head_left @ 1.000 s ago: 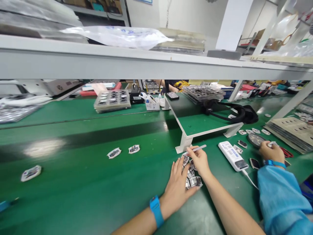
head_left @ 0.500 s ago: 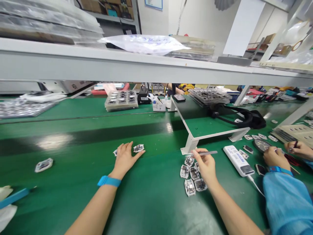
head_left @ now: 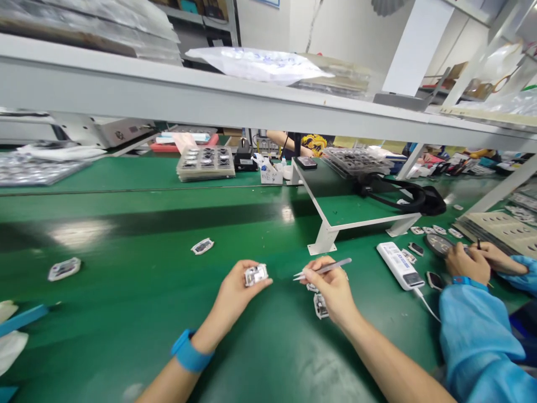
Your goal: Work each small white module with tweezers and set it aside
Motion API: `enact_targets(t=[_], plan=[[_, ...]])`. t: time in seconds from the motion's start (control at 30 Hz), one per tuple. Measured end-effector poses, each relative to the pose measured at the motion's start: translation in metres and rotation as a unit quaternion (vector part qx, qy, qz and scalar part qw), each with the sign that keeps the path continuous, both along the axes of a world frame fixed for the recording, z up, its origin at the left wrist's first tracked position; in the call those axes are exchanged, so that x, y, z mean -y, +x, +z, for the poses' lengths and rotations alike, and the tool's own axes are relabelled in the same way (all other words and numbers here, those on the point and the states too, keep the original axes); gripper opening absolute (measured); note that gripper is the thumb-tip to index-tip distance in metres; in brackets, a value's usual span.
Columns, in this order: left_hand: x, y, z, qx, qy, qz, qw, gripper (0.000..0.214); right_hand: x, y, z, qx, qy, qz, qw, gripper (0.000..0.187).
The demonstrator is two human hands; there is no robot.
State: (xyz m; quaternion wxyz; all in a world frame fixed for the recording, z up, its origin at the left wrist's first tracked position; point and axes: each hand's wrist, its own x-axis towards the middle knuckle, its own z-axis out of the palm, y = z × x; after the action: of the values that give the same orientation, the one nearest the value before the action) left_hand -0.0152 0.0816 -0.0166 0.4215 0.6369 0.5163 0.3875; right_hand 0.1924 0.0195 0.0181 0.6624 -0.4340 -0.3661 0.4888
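Observation:
Between the thumb and fingers of my left hand [head_left: 240, 286] is a small white device housing [head_left: 255, 275] with electronic parts inside, raised off the green bench. My right hand [head_left: 331, 288] grips metal tweezers [head_left: 323, 268]; their tips point left toward the housing, apart from it. Under and beside my right hand lie similar housings [head_left: 321, 306], mostly hidden by the hand. Another white housing [head_left: 202, 246] rests on the bench beyond my left hand, and one more housing [head_left: 64, 269] lies far left.
A low green-topped stand [head_left: 323, 240] carries a black strap-like headset [head_left: 403, 196]. A white power bank-like device [head_left: 400, 266] with a cable lies right of my hand. A co-worker's hands [head_left: 467, 263] are at the right. A grey shelf [head_left: 251, 106] crosses overhead.
My left hand has picked up a housing from the bench and moved right and nearer. My right hand has shifted left, with the tweezers now tipped toward the left hand.

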Motion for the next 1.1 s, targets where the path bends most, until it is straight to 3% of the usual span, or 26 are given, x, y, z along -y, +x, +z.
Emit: enact_targets(t=[0.07, 0.17, 0.27, 0.33, 0.6, 1.1], plan=[[0.023, 0.007, 0.004, 0.039, -0.049, -0.041, 0.997, 0.041, 0.001, -0.010, 0.005, 0.032, -0.002, 0.045, 0.998, 0.031], [0.048, 0.012, 0.013, 0.125, -0.159, -0.084, 0.976, 0.044, 0.001, -0.022, 0.004, 0.107, 0.006, 0.048, 0.993, 0.025], [0.062, 0.014, 0.018, 0.212, -0.266, -0.071, 0.938, 0.038, 0.004, -0.027, -0.005, 0.168, 0.020, 0.017, 0.985, 0.014], [0.067, 0.014, 0.016, 0.227, -0.293, -0.049, 0.928, 0.036, 0.009, -0.027, -0.012, 0.187, 0.025, -0.006, 0.982, 0.010], [0.071, 0.019, 0.005, 0.190, -0.303, -0.038, 0.933, 0.035, 0.013, -0.020, -0.023, 0.207, 0.021, 0.069, 0.976, 0.008], [0.076, 0.020, 0.009, 0.143, -0.284, -0.056, 0.946, 0.038, 0.017, -0.025, -0.029, 0.246, 0.029, 0.086, 0.965, 0.008]])
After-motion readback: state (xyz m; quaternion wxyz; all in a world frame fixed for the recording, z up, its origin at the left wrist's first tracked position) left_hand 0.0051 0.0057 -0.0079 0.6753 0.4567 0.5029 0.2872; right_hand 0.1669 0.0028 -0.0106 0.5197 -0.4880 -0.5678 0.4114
